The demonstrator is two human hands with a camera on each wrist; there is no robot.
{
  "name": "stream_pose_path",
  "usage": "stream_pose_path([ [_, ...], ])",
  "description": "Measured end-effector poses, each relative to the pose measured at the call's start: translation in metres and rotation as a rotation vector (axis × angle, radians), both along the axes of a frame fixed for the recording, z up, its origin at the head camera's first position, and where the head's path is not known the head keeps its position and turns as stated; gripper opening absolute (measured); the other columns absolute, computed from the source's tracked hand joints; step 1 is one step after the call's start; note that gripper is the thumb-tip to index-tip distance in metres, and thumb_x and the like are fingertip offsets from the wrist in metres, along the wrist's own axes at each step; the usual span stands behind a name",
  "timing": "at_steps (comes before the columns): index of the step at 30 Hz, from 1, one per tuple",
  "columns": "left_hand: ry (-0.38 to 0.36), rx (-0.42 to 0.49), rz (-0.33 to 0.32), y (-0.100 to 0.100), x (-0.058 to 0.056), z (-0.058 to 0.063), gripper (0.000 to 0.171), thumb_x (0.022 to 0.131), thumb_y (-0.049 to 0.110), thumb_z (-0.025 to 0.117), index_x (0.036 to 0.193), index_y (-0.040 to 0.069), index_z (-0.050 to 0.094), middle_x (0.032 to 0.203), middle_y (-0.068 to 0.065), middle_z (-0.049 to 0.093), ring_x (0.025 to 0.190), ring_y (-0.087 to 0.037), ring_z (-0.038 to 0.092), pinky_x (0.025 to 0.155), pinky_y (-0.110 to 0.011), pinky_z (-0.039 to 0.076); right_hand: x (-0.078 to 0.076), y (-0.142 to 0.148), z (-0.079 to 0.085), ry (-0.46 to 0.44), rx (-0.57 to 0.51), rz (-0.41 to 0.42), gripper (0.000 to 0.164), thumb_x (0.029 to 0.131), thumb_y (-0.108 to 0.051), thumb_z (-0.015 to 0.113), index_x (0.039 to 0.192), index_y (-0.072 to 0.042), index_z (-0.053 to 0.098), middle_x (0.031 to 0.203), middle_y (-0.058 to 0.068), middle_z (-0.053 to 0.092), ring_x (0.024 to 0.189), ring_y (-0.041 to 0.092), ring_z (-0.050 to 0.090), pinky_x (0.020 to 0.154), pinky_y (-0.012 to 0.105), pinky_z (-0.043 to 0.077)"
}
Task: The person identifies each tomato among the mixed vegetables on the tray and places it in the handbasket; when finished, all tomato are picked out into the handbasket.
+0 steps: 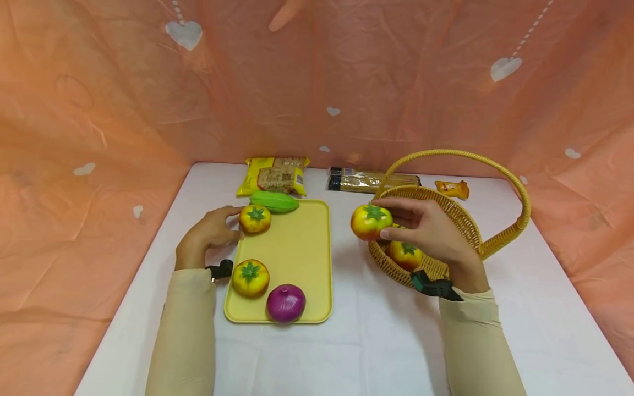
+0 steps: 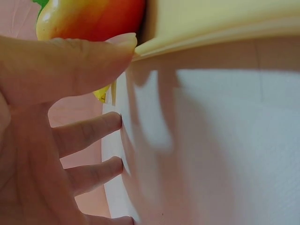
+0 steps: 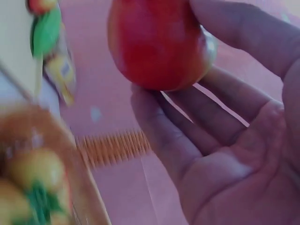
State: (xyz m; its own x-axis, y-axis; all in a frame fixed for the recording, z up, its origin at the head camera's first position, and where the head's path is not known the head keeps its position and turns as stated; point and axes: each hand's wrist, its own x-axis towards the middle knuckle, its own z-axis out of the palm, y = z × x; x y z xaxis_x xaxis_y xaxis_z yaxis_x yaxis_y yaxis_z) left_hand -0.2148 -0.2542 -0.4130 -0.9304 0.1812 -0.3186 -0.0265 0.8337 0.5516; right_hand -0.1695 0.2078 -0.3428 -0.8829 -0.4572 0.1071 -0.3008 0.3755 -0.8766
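In the head view my right hand (image 1: 438, 234) grips a yellow-red tomato (image 1: 371, 221) with a green leafy top, held up at the left side of a wicker basket (image 1: 475, 231). The right wrist view shows the red underside of this tomato (image 3: 157, 47) between thumb and fingers. More tomatoes (image 1: 405, 255) lie inside the basket, partly hidden by that hand. At the left edge of a yellow tray (image 1: 292, 250), my left hand (image 1: 210, 231) is beside another tomato (image 1: 255, 219). Its thumb (image 2: 79, 65) lies at the tray's rim near this fruit, with the other visible fingers extended and spread.
Also on the tray are a tomato (image 1: 251, 278), a purple onion (image 1: 286, 303) and a green ridged vegetable (image 1: 274, 202). Behind stand a yellow food bag (image 1: 274, 176), a pack of noodles (image 1: 369, 180) and a small orange packet (image 1: 452, 189). The basket's handle (image 1: 455, 154) arches high.
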Motion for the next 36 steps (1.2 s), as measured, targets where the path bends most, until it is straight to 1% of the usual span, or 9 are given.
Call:
stream_pose_path([
  [4, -0.006, 0.002, 0.006, 0.000, 0.000, 0.000, 0.080, 0.095, 0.016, 0.072, 0.168, 0.005, 0.041, 0.172, -0.035, 0.032, 0.160, -0.059, 0.026, 0.130, -0.075, 0.020, 0.010, 0.029, -0.003, -0.017, 0.059, -0.077, 0.051, 0.097, -0.013, 0.085, 0.146, -0.007, 0.070, 0.143, 0.016, 0.071, 0.120, 0.003, 0.074, 0.100, 0.018, 0.059],
  [9, -0.018, 0.005, 0.015, -0.001, -0.001, 0.000, 0.080, 0.096, 0.016, 0.072, 0.168, 0.006, 0.041, 0.173, -0.035, 0.031, 0.161, -0.058, 0.025, 0.131, -0.075, 0.019, 0.016, 0.046, -0.012, -0.048, 0.110, -0.128, 0.051, 0.097, -0.015, 0.084, 0.145, -0.006, 0.070, 0.143, 0.020, 0.070, 0.114, -0.002, 0.075, 0.094, 0.015, 0.060],
  [12, -0.023, 0.003, 0.018, -0.001, 0.000, 0.000, 0.080, 0.096, 0.016, 0.072, 0.169, 0.006, 0.040, 0.173, -0.035, 0.031, 0.161, -0.058, 0.025, 0.131, -0.075, 0.019, 0.014, 0.047, -0.019, -0.032, 0.130, -0.127, 0.050, 0.097, -0.015, 0.085, 0.144, -0.005, 0.071, 0.142, 0.021, 0.071, 0.114, 0.002, 0.076, 0.093, 0.015, 0.060],
  [16, -0.025, 0.006, 0.021, -0.001, 0.000, 0.000, 0.080, 0.096, 0.017, 0.072, 0.169, 0.006, 0.040, 0.173, -0.035, 0.030, 0.161, -0.058, 0.024, 0.131, -0.075, 0.019, 0.008, 0.043, -0.026, 0.030, 0.224, -0.145, 0.049, 0.095, -0.020, 0.087, 0.141, -0.009, 0.074, 0.134, 0.016, 0.076, 0.113, 0.013, 0.078, 0.093, 0.012, 0.058],
  [19, -0.025, 0.005, 0.020, 0.000, 0.000, 0.000, 0.080, 0.096, 0.016, 0.071, 0.169, 0.006, 0.039, 0.173, -0.034, 0.031, 0.161, -0.058, 0.024, 0.131, -0.075, 0.019, 0.003, 0.039, -0.028, 0.064, 0.316, -0.177, 0.049, 0.095, -0.026, 0.088, 0.140, -0.012, 0.075, 0.129, 0.013, 0.079, 0.113, 0.022, 0.077, 0.096, 0.021, 0.059],
  [23, -0.025, 0.003, 0.021, -0.001, 0.000, 0.001, 0.079, 0.096, 0.016, 0.070, 0.169, 0.007, 0.040, 0.173, -0.033, 0.032, 0.161, -0.057, 0.025, 0.131, -0.075, 0.020, -0.003, 0.033, -0.029, 0.083, 0.413, -0.214, 0.051, 0.095, -0.029, 0.088, 0.142, -0.013, 0.075, 0.131, 0.016, 0.077, 0.117, 0.034, 0.070, 0.104, 0.046, 0.055],
  [26, -0.027, 0.000, 0.020, -0.001, 0.000, 0.002, 0.079, 0.096, 0.017, 0.070, 0.169, 0.007, 0.040, 0.173, -0.032, 0.033, 0.161, -0.057, 0.025, 0.130, -0.076, 0.020, -0.008, 0.027, -0.030, 0.090, 0.466, -0.226, 0.052, 0.095, -0.031, 0.087, 0.142, -0.011, 0.074, 0.134, 0.022, 0.074, 0.121, 0.041, 0.066, 0.108, 0.059, 0.052],
  [31, -0.046, 0.011, 0.029, 0.000, 0.000, 0.001, 0.080, 0.097, 0.018, 0.072, 0.169, 0.008, 0.039, 0.175, -0.030, 0.031, 0.163, -0.055, 0.024, 0.130, -0.076, 0.021, -0.008, 0.021, -0.034, 0.071, 0.491, -0.231, 0.053, 0.096, -0.030, 0.085, 0.142, -0.008, 0.073, 0.139, 0.024, 0.073, 0.127, 0.046, 0.066, 0.111, 0.065, 0.051],
  [36, -0.054, 0.018, 0.038, 0.000, 0.000, 0.002, 0.081, 0.096, 0.018, 0.073, 0.170, 0.008, 0.039, 0.176, -0.029, 0.030, 0.163, -0.055, 0.024, 0.130, -0.075, 0.021, 0.002, 0.024, -0.030, 0.086, 0.445, -0.245, 0.051, 0.097, -0.027, 0.084, 0.143, -0.008, 0.072, 0.139, 0.021, 0.074, 0.128, 0.044, 0.070, 0.110, 0.062, 0.055],
])
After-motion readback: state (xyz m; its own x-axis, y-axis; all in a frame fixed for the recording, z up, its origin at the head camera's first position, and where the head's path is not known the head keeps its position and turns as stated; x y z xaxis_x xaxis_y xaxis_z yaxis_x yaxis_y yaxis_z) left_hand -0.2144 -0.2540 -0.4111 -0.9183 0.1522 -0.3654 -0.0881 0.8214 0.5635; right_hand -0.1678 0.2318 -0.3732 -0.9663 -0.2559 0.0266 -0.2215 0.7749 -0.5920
